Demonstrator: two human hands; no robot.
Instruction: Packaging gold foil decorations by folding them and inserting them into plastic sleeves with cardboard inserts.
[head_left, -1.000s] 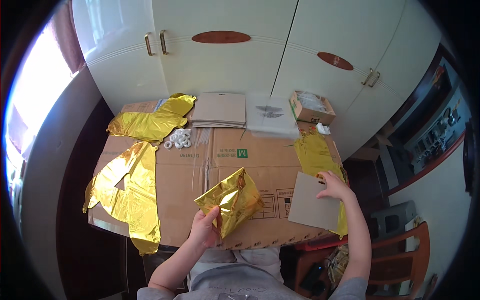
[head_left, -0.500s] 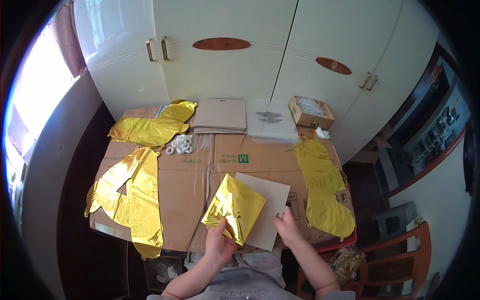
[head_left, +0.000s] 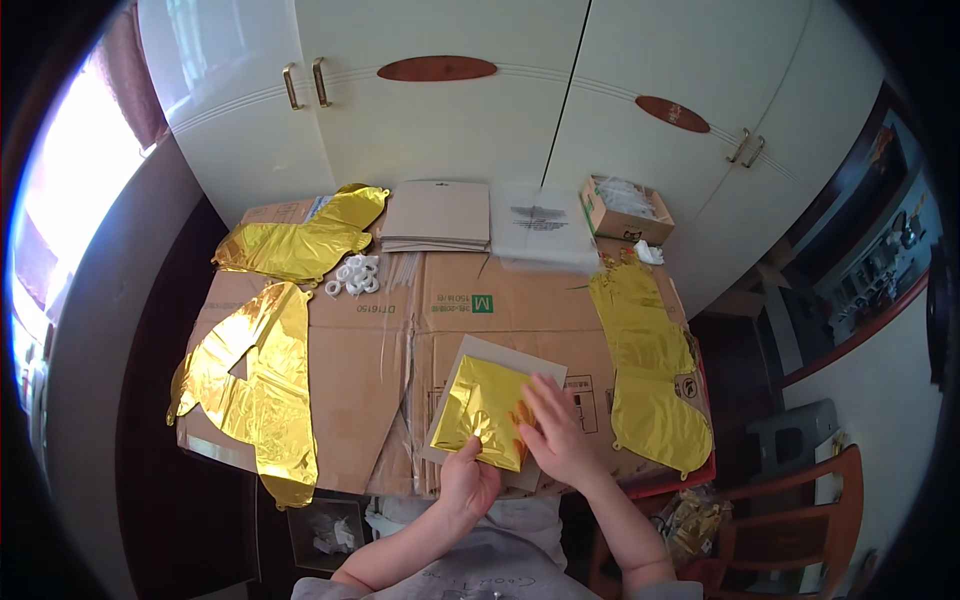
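A folded gold foil balloon point(head_left: 478, 402) rests on a grey card sheet point(head_left: 461, 350) at the front middle of the cardboard-covered table. The sheet's corners show around it. My left hand point(head_left: 470, 484) pinches the packet's near edge, thumb on top; its other fingers are tucked underneath. Over the packet's right side lies my right hand point(head_left: 556, 432), fingers stretched and apart, reaching across the edge onto the sheet. Flat gold foil balloons lie at the left point(head_left: 279, 400), the far left point(head_left: 300, 245) and the right point(head_left: 652, 350).
At the table's back are a stack of grey card sheets point(head_left: 436, 215), clear plastic bags point(head_left: 541, 235) and an open box point(head_left: 628, 207) holding clear plastic. White rings point(head_left: 355, 274) sit beside thin clear strips point(head_left: 403, 268). A wooden chair point(head_left: 790, 520) stands at the right, pale cabinets point(head_left: 440, 130) behind.
The folded balloon has come down and right onto the card sheet, squared closer to it. My right hand has moved from the sheet's right edge onto the packet, fingers spreading.
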